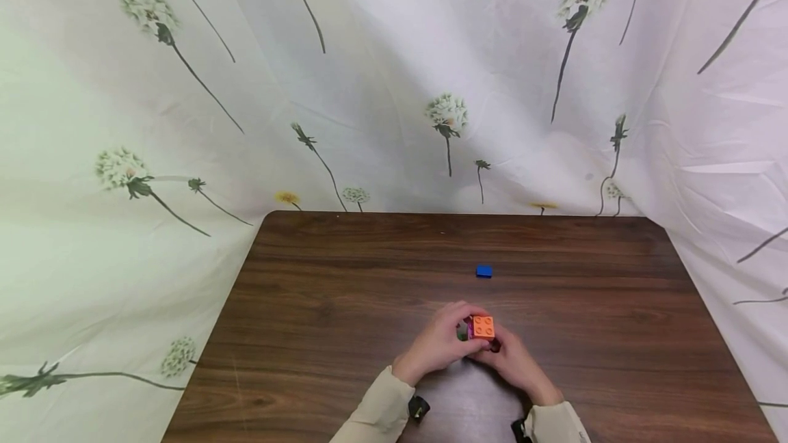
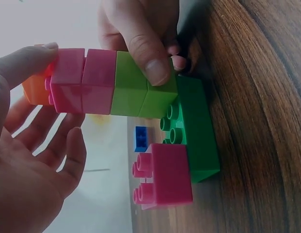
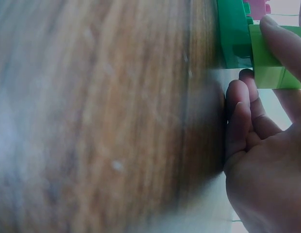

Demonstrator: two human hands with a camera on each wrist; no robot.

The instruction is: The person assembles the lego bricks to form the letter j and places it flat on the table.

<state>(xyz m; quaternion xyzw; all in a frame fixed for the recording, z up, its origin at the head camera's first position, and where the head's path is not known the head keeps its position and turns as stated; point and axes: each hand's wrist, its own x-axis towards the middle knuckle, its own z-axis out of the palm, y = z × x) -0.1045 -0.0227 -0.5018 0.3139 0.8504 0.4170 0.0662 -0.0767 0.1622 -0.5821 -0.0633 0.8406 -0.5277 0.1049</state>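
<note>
A tower of toy building bricks stands on a green base brick (image 2: 201, 131): lime green bricks (image 2: 131, 87) low down, pink bricks (image 2: 99, 80) above, an orange brick (image 1: 483, 327) on top. Pink studs show in a small gap under the orange brick, as the left wrist view shows. My left hand (image 1: 440, 340) pinches the orange brick, its thumb at the seam with the pink one. Lower down, my right hand (image 1: 517, 364) grips the lime green bricks, thumb on their near face. Another pink brick (image 2: 172, 174) sits on the other end of the base.
A small blue brick (image 1: 484, 271) lies on the brown wooden table (image 1: 345, 279), beyond the hands. A white cloth (image 1: 369, 101) printed with dandelions hangs behind and beside the table. Black straps (image 1: 418, 407) show near the sleeves.
</note>
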